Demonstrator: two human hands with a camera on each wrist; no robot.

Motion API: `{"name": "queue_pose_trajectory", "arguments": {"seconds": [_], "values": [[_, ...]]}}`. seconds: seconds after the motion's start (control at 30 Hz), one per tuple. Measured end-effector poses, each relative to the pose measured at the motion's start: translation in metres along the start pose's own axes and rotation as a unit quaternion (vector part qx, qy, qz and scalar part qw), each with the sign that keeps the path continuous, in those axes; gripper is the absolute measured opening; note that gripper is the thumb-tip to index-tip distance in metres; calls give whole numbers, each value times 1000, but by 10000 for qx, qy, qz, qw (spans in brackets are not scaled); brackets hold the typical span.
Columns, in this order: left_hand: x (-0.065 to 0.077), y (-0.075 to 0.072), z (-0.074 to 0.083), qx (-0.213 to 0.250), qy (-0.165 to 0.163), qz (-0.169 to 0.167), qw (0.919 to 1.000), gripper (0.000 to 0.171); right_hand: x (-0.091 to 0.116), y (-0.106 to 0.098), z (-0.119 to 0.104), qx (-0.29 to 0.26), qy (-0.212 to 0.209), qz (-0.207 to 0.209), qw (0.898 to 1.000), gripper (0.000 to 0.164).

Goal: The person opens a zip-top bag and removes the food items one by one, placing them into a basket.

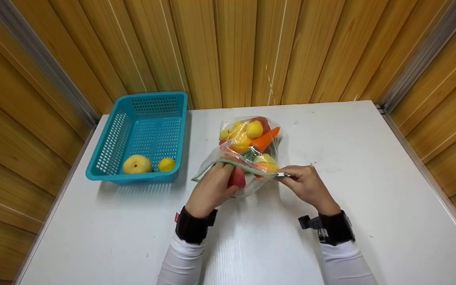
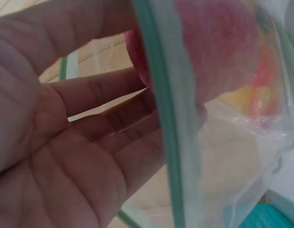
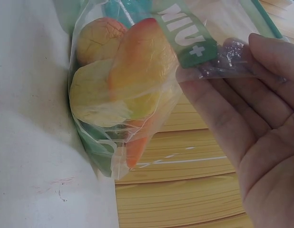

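Observation:
A clear zip bag (image 1: 234,152) with a green-edged mouth lies on the table, filled with fruit and vegetables. Inside it show a carrot (image 1: 266,138), a mango (image 3: 142,71) and several yellow and red fruits. My left hand (image 1: 213,186) reaches into the mouth and holds a red apple (image 1: 236,178) with thumb and fingers; the bag's green seal (image 2: 161,114) crosses in front of those fingers. At the mouth's right corner, my right hand (image 1: 305,184) pinches the bag's edge, where a green printed strip (image 3: 187,38) shows in the right wrist view.
A blue-green basket (image 1: 102,152) stands at the left of the white table (image 1: 370,178), holding a round pale yellow fruit (image 1: 137,164) and a lemon (image 1: 166,164). Wood-patterned walls (image 1: 236,55) close off the back and both sides.

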State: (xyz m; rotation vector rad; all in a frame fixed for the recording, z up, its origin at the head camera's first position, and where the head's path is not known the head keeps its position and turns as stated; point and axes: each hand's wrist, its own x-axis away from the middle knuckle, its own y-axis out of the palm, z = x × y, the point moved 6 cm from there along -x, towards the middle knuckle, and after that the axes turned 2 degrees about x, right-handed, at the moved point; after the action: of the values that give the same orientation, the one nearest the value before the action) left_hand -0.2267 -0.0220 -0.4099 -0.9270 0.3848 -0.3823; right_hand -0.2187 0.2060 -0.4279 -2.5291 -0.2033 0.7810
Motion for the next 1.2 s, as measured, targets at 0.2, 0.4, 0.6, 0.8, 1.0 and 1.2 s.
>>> {"name": "queue_pose_trajectory", "arguments": {"seconds": [0.2, 0.4, 0.6, 0.8, 1.0, 1.2], "values": [[7, -10, 6, -175, 153, 192, 9995, 45, 1, 0, 1, 17, 56, -51, 10000, 15], [12, -20, 13, -78, 404, 302, 9987, 53, 1, 0, 1, 18, 59, -41, 10000, 14], [18, -29, 17, 6, 497, 352, 9981, 56, 2, 0, 2, 50, 67, -15, 10000, 14], [24, -37, 20, 212, 486, 410, 9978, 55, 2, 0, 2, 56, 50, -9, 10000, 14], [26, -42, 20, 728, 628, 517, 9940, 56, 1, -1, 1, 44, -8, 3, 10000, 14], [29, -52, 20, 1044, 830, 819, 9877, 54, 1, -1, 0, 70, 21, -13, 10000, 14]]}}
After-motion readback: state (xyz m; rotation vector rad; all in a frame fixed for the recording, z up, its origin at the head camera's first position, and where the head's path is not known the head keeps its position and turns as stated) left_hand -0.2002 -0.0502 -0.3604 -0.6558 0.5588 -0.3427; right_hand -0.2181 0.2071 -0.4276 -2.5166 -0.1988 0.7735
